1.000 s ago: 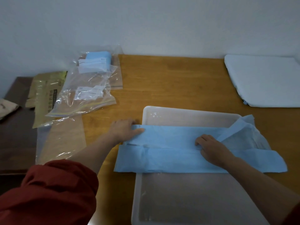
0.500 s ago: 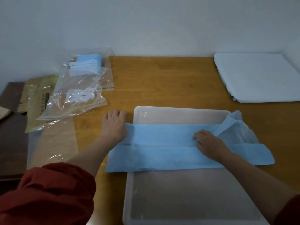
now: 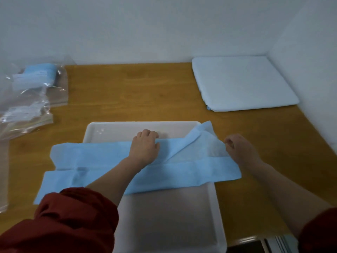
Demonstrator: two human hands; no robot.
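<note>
- L hand (image 3: 145, 148) shifts from 9 o'clock end to mid blue sheet (image 3: 91, 161), fingers curled on far edge.
- R hand (image 3: 240, 150) now pinches 3 o'clock flap.
- Sheet across tray (image 3: 164, 216); next fold prob. starting.

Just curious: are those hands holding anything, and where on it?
Yes, the blue sheet: the right hand pinches its pale right-end flap, the left hand curls over its far edge.

Blue sheet (image 3: 102, 159), folded lengthwise into a flat band, lay across frame centre; right end opened, thin and translucent.
</note>
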